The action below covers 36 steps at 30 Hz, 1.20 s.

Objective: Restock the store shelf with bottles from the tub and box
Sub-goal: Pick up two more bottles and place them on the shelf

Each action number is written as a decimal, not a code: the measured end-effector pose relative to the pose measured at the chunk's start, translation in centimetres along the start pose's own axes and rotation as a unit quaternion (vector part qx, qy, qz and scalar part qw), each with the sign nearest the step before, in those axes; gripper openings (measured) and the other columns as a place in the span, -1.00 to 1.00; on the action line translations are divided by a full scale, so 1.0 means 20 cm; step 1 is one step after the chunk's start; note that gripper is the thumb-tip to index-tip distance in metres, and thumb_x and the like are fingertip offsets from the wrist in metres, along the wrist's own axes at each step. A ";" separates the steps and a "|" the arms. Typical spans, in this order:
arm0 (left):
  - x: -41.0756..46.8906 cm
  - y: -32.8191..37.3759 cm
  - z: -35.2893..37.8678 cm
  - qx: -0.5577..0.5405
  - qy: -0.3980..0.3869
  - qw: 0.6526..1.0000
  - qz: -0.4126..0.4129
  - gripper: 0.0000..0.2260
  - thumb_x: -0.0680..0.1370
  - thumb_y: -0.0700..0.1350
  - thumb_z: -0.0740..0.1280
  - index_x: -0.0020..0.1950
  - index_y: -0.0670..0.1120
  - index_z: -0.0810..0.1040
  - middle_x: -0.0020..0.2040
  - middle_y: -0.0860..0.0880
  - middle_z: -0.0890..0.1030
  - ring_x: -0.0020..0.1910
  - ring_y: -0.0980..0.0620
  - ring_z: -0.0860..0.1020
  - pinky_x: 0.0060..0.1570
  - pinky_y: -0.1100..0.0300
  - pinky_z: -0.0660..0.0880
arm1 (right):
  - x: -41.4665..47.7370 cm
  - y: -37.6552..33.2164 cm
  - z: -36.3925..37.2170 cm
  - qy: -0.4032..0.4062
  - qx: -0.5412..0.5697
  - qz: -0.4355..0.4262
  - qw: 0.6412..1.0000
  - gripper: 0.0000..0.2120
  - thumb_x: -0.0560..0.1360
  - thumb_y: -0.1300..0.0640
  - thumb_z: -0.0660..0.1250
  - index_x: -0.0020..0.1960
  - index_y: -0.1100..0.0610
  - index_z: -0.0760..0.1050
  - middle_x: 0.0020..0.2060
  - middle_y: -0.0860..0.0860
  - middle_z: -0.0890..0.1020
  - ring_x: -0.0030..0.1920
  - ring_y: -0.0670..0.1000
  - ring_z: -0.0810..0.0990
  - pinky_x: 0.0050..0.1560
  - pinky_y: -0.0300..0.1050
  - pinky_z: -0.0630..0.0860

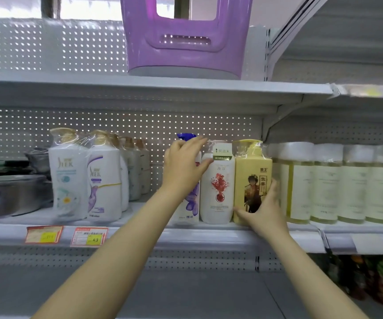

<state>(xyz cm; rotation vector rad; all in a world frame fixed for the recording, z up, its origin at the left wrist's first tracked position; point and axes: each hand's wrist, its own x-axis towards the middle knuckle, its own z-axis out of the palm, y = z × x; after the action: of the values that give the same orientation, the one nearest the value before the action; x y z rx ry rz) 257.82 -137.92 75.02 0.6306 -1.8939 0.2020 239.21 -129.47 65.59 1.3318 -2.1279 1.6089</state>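
Head view: at the shelf's [186, 236] front edge, the left hand [183, 168] grips an upright blue-capped bottle [191, 207] while the right hand [265, 211] clasps an upright yellow bottle [250, 166] near its base. Further left, white bottles [68, 171] read "SLEK", and a price tag [89, 237] shows "43".

The shelf [209, 238] bears rows of upright bottles [68, 176], with pots [11, 194] at left. A tub [174, 56] stands on the upper shelf [70, 88].
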 end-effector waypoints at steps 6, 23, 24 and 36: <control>0.17 0.07 0.00 0.119 -0.103 0.987 0.033 -0.35 0.53 0.24 0.26 0.54 0.04 0.18 0.51 0.10 0.28 0.39 -0.07 0.18 0.30 0.03 0.13 | -0.01 0.00 -0.01 -0.008 -0.009 0.007 1.000 0.17 0.25 -0.14 0.57 0.51 -0.12 -0.23 0.50 0.03 0.23 0.39 0.17 0.39 0.28 0.25 0.45; 0.28 0.17 -0.10 -0.079 -0.221 0.972 0.014 -0.75 0.53 0.02 0.39 0.04 -0.07 0.40 -0.05 0.05 0.53 -0.10 0.09 0.50 -0.28 0.21 0.46 | -0.01 0.00 -0.07 -0.058 0.027 -0.004 0.998 0.21 0.31 -0.07 0.57 0.55 -0.05 -0.32 0.55 0.00 0.13 0.48 0.11 0.26 0.36 0.13 0.34; 0.29 0.18 -0.10 -0.088 -0.224 0.971 0.015 -0.76 0.53 0.01 0.40 0.02 -0.08 0.40 -0.08 0.05 0.53 -0.13 0.10 0.50 -0.27 0.22 0.46 | -0.01 -0.01 -0.08 -0.065 0.030 -0.003 0.997 0.22 0.31 -0.06 0.57 0.55 -0.04 -0.32 0.55 0.00 0.12 0.48 0.11 0.25 0.37 0.12 0.33; 0.41 0.17 -0.10 -0.099 -0.335 0.936 -0.046 -0.71 0.60 -0.04 0.30 0.29 -0.11 0.52 0.06 -0.03 0.62 0.00 0.00 0.60 0.09 0.10 0.55 | 0.01 0.02 -0.18 -0.176 0.102 0.024 0.979 0.12 0.43 0.04 0.49 0.55 -0.05 -0.37 0.54 -0.03 0.16 0.50 0.07 0.22 0.45 0.08 0.20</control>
<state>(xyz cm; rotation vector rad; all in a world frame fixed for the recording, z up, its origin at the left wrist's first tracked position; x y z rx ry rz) 255.38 -137.02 83.73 0.6996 -2.4865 -0.3048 237.50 -126.54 67.01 1.7571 -2.2470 1.7622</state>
